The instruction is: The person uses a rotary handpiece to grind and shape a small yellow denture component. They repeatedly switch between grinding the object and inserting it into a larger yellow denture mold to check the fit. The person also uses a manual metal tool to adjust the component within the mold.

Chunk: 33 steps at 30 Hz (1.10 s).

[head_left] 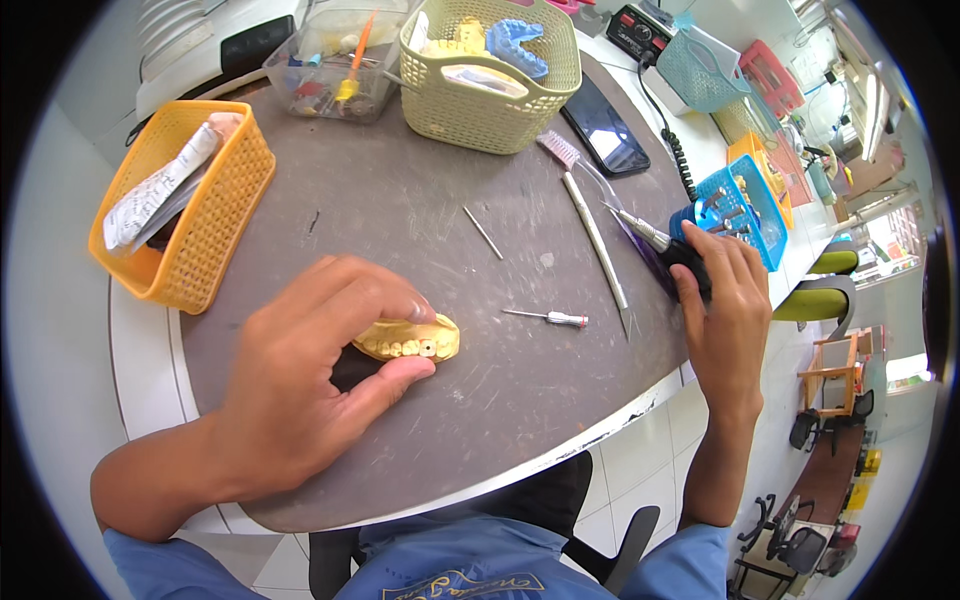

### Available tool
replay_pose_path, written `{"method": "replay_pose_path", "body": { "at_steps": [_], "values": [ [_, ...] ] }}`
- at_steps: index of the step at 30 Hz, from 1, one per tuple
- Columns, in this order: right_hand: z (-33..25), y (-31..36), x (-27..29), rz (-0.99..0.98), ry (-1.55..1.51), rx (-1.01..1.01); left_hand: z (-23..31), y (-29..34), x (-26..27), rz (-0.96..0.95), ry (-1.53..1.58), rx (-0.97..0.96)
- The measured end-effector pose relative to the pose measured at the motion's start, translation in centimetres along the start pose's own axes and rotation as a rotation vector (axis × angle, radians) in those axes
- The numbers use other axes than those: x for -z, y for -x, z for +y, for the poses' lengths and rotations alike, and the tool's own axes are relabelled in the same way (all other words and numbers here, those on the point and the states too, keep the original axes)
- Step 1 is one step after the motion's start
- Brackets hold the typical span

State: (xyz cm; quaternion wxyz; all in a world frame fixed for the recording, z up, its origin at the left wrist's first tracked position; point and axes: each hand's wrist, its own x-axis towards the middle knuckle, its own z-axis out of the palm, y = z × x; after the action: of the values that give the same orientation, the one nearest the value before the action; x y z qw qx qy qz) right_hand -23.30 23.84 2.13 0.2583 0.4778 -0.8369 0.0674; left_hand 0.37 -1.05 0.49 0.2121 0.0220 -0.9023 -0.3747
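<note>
Between thumb and fingers of the left hand (295,365) sits a gripped yellow dental cast (405,347), one tooth already holed, work seemingly partway, while the right hand (722,280) grips a metal-nosed handpiece (652,235) well apart from it.

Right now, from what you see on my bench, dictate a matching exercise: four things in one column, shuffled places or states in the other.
Column one:
1. tooth model
2. handpiece
3. phone
4. dental impression

Column two:
A. blue, in the pale green basket
B. between thumb and fingers of the left hand
C. flat on the brown mat
D. gripped by the right hand

Pairs: 1-B, 2-D, 3-C, 4-A.
</note>
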Motion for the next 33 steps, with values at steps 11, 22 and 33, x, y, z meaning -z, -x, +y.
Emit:
{"method": "replay_pose_path", "body": {
  "at_steps": [11,22,33],
  "values": [
    [-0.7,0.7,2.6,0.006,-0.096,-0.116,3.2,0.9,-1.7,0.045,0.008,-0.451],
    [0.1,1.1,9.8,-0.542,-1.206,-0.193,8.6,-3.5,-13.3,-0.368,0.938,-0.016],
    [-0.5,-2.6,7.7,-0.831,-1.433,-0.289,7.8,-3.2,-12.5,-0.337,1.177,0.152]
  ]
}}
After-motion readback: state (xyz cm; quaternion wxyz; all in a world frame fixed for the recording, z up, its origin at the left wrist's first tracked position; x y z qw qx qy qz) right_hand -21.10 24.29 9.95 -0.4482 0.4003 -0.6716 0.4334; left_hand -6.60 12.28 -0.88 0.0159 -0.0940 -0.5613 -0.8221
